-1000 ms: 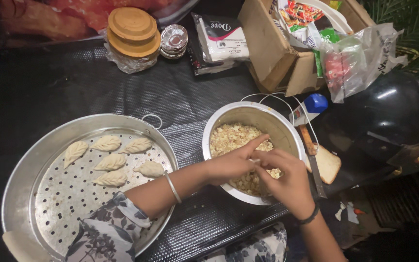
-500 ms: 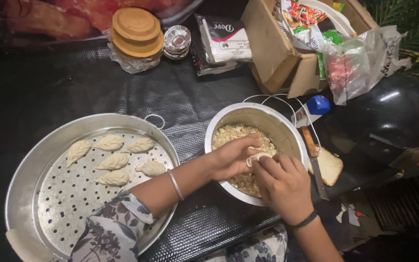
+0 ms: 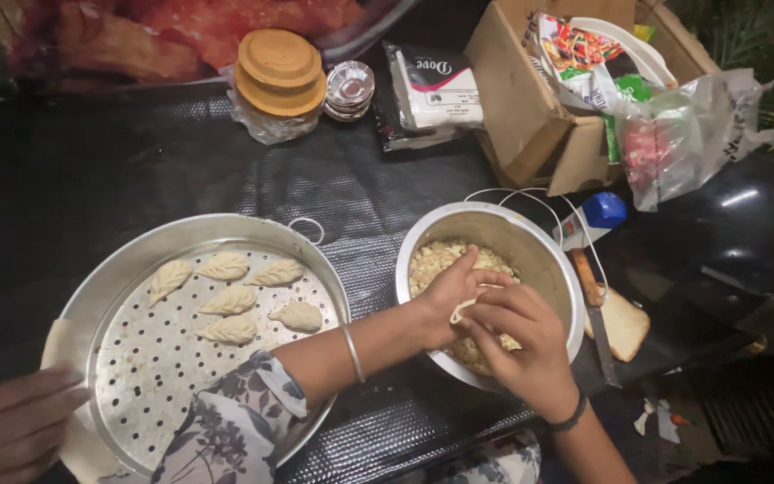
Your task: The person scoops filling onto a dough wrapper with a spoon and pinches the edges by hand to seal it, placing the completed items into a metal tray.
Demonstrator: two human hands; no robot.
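My left hand [image 3: 441,300], with a thin metal bangle on the wrist, and my right hand [image 3: 526,345], with a dark bracelet, meet over a steel bowl [image 3: 548,260] of pale crumbly filling [image 3: 436,255]. Between their fingertips both hands pinch a small white dough wrapper [image 3: 461,310]. To the left stands a round perforated steel tray [image 3: 136,260]. Several folded leaf-shaped dumplings [image 3: 230,300] lie on it.
Another person's hand [image 3: 6,430] rests at the tray's lower left rim beside a dough piece [image 3: 60,345]. At the back are an orange-lidded jar [image 3: 279,72], a cardboard box [image 3: 521,99] and plastic bags [image 3: 692,134]. A knife [image 3: 595,314] lies right of the bowl, near a dark wok [image 3: 745,233].
My right hand has closed in on my left over the bowl, and both now pinch the wrapper. Another person's hand has come into view at the lower left.
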